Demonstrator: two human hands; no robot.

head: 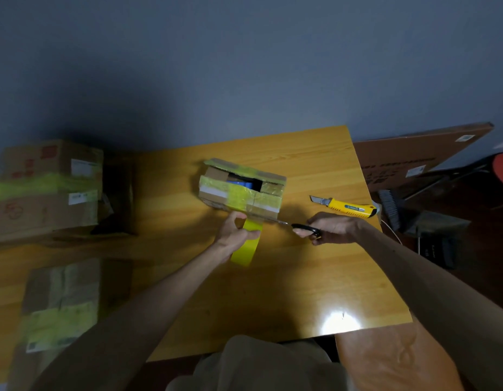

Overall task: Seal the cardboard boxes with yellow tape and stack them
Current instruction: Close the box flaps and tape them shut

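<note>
L hand (pixel 235 233) grips yellow tape roll (pixel 245 251) by box (pixel 242 189); R hand (pixel 333 228) holds scissors (pixel 306 229).

Dim indoor view with one hard light source reflected near the right.

A white glare spot burns on the glossy table (pixel 301 277) by its near right edge, while the grey wall (pixel 244 66) darkens toward the left. The small box (pixel 242 190) at mid-table is fairly sharp and casts a soft shadow on its left. The tape roll (pixel 246 249) is the brightest colour. The stacked boxes (pixel 47 190) and the near box (pixel 61 303) at the left edge are smeared and stretched by the wide lens. The left forearm (pixel 149 306) and right forearm (pixel 414 272) lie in shade.
</note>
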